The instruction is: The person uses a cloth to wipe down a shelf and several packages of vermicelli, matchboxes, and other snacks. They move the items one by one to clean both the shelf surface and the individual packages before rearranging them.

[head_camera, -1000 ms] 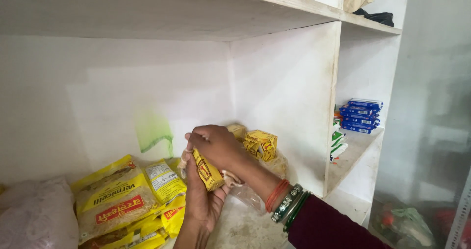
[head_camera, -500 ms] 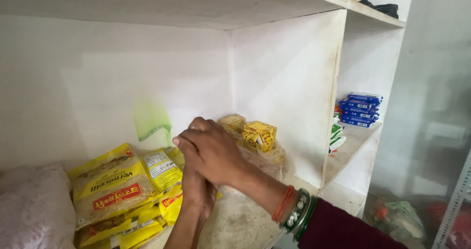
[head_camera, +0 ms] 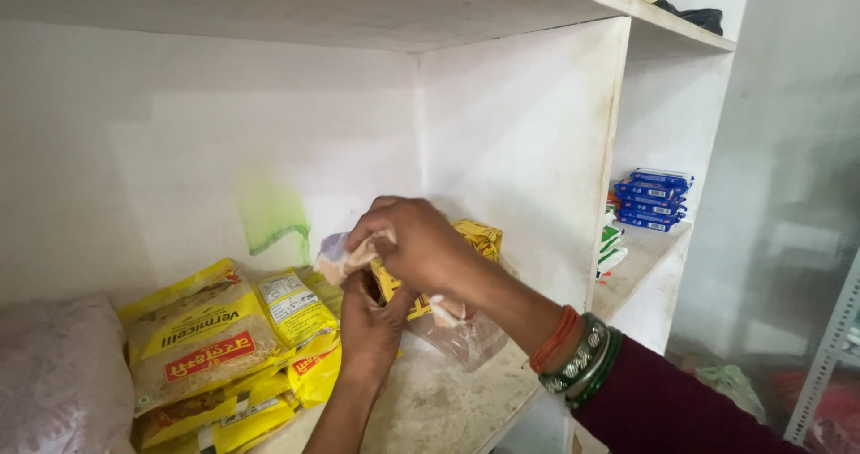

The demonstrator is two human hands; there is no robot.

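Observation:
Both my hands meet over a white shelf (head_camera: pixel 430 400). My right hand (head_camera: pixel 417 244) comes in from the right, with bangles and a maroon sleeve at the wrist, and grips the top of a clear plastic bag (head_camera: pixel 461 329) that holds small yellow packets (head_camera: pixel 479 237). My left hand (head_camera: pixel 372 315) rises from below and holds the same bag from underneath. A crumpled bit of plastic (head_camera: pixel 336 252) sticks out left of my right fingers.
Yellow noodle packets (head_camera: pixel 206 346) are piled on the shelf at the left, beside a pale pinkish sack (head_camera: pixel 54 373). In the adjoining compartment to the right lie stacked blue packets (head_camera: pixel 652 199) and green-white ones (head_camera: pixel 612 239). A dark cloth (head_camera: pixel 694 15) lies on the top shelf.
My hands were held around a single yellow packet; they now close on the clear bag's top. The view has shifted slightly.

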